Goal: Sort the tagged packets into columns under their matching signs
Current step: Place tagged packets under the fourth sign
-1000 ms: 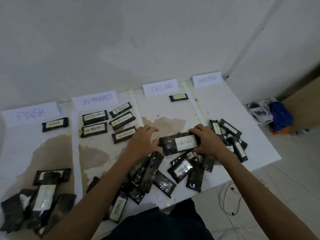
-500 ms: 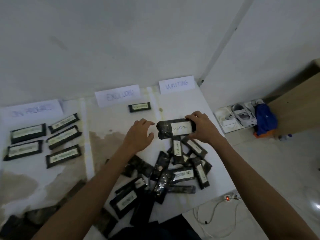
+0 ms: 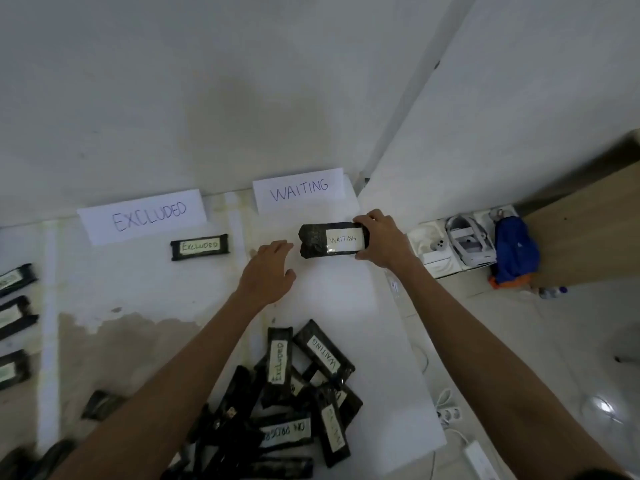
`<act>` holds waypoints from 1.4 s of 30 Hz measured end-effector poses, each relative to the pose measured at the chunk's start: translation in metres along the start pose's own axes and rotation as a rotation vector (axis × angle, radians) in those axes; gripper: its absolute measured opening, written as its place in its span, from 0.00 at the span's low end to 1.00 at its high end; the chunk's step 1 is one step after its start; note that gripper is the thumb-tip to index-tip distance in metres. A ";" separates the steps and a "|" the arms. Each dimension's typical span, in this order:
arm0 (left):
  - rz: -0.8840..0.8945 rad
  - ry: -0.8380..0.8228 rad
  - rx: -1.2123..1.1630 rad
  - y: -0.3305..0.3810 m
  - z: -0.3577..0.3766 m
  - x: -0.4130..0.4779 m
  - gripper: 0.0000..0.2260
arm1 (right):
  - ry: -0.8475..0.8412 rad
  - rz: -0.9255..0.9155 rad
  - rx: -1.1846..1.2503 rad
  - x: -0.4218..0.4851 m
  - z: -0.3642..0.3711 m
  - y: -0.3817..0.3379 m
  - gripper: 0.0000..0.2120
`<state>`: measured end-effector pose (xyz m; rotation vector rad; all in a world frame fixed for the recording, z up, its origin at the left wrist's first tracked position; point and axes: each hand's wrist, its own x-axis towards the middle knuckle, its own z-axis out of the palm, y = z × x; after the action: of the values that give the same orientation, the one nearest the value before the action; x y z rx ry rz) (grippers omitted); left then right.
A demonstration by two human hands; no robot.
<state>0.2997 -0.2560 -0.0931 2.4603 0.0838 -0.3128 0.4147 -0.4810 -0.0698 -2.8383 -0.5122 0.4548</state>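
Note:
My right hand (image 3: 382, 242) grips the right end of a black packet tagged WAITING (image 3: 329, 240), held just below the WAITING sign (image 3: 299, 190) at the back of the white table (image 3: 332, 296). Just left of the packet my left hand (image 3: 268, 273) hovers with relaxed fingers and holds nothing. One packet tagged EXCLUDED (image 3: 200, 246) lies under the EXCLUDED sign (image 3: 143, 216). A heap of unsorted black packets (image 3: 294, 400) sits near the table's front edge, between my forearms.
Several sorted packets (image 3: 15, 327) show at the left edge. To the right, past the table's edge, white boxes with devices (image 3: 457, 244) and a blue bag (image 3: 516, 251) rest on the floor. A power strip (image 3: 448, 412) and cables lie below the table's front right.
My right hand has carried the WAITING packet from the heap up to the spot under the WAITING sign. The left hand moved along beside it. The view has swung right.

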 end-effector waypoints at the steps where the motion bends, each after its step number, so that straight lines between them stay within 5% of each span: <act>1: -0.005 -0.007 0.007 0.001 0.002 0.009 0.25 | -0.006 0.000 0.006 0.009 0.000 0.006 0.36; 17: -0.002 -0.014 0.029 -0.010 0.026 0.049 0.26 | 0.038 -0.148 -0.009 0.059 0.027 0.026 0.41; 21: 0.011 -0.006 0.023 -0.013 0.025 0.018 0.24 | 0.118 -0.103 0.050 0.020 0.033 -0.002 0.35; 29: 0.013 -0.065 -0.044 -0.019 0.043 -0.070 0.19 | -0.287 0.043 0.287 -0.104 0.090 -0.062 0.28; 35: 0.004 -0.051 -0.050 -0.020 0.049 -0.106 0.19 | -0.294 0.159 0.213 -0.140 0.116 -0.083 0.29; 39: 0.040 -0.013 -0.084 -0.012 0.044 -0.115 0.19 | -0.297 0.241 0.418 -0.136 0.096 -0.086 0.05; 42: 0.053 -0.006 -0.137 -0.005 0.038 -0.117 0.20 | -0.229 0.319 0.535 -0.130 0.074 -0.083 0.07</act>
<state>0.1777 -0.2734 -0.0962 2.3219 0.0356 -0.2815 0.2485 -0.4420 -0.0824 -2.3564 0.0394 0.8379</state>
